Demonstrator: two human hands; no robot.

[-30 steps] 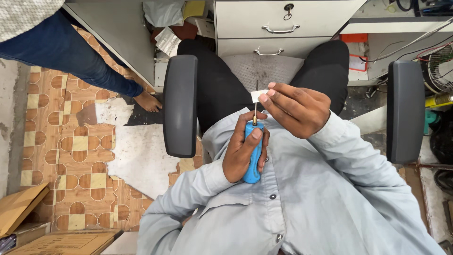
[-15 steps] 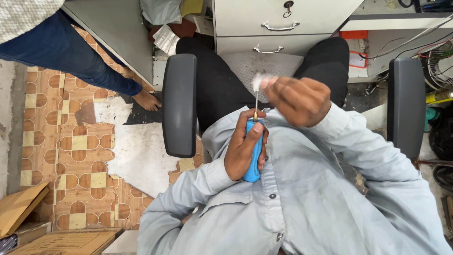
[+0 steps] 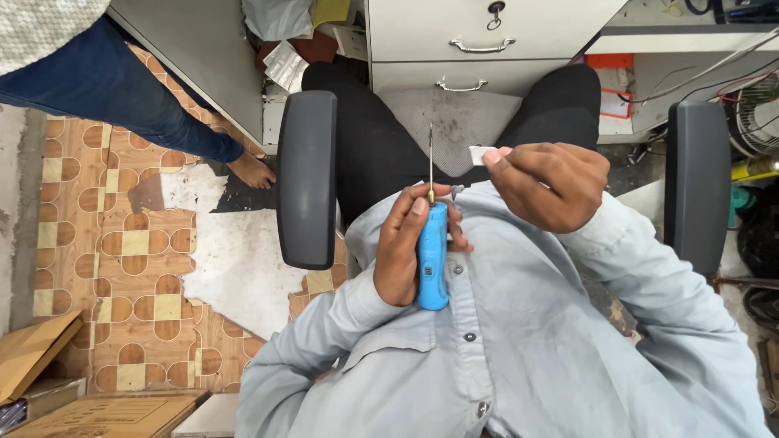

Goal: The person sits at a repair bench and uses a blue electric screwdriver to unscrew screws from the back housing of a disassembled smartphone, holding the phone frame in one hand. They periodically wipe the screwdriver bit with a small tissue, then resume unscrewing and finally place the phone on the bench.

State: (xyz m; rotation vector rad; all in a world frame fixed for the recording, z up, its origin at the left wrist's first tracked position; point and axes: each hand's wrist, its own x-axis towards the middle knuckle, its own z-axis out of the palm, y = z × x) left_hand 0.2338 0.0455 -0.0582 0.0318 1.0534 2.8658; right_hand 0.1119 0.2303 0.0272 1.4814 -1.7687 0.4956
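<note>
My left hand [image 3: 410, 247] grips a blue-handled tool [image 3: 432, 259] upright in front of my chest; its thin metal tip [image 3: 430, 158] points away from me, bare along its length. My right hand [image 3: 548, 182] is raised a little to the right of the tip, apart from it, and pinches a small white piece [image 3: 480, 154] between thumb and fingers. Both forearms are in light grey-blue sleeves, and my black-trousered legs lie beyond the hands.
I sit in a chair with dark armrests, left [image 3: 307, 178] and right [image 3: 696, 182]. A grey drawer cabinet [image 3: 479, 40] stands just past my knees. Another person's leg in blue jeans and bare foot [image 3: 247, 169] stand on the patterned tile floor at left. Cardboard boxes [image 3: 49, 381] lie lower left.
My right hand has pulled away to the right from the tool's tip, taking the white piece with it; the metal tip now stands bare. The left hand holds the tool steady.
</note>
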